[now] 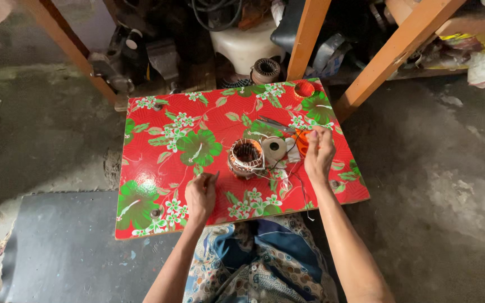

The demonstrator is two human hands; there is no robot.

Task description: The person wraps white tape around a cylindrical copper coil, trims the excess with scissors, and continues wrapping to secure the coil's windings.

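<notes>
At the far left lies bare concrete floor, with a grey mat spread over its near part. A low counter covered in a glossy red cloth with green leaves and white flowers stands next, its near edge over the person's lap.

The left hand rests on the front part of the counter, left of centre. Its fingers are curled in and pinched on a small dark slender tool whose tip points up and to the right; what kind of tool it is cannot be made out.

Just right of that hand, near the middle of the counter, stands a round motor stator, a ring with copper-coloured winding around a dark hollow core. Thin loose wires trail from it across the cloth toward the near edge. Touching or just beside the stator on its right is a pale roll of tape with a dark hole in its centre. Behind these, a pair of scissors lies flat on the cloth.

The right hand is further right, fingers closed on an orange object beside the tape roll; its exact shape is hidden by the hand. At the far corner of the counter sits a small red round lid.

Beyond the counter, orange-painted wooden legs of a shelf slant upward, with dark clutter and a white container stored between them. Grey concrete fills the right side.
</notes>
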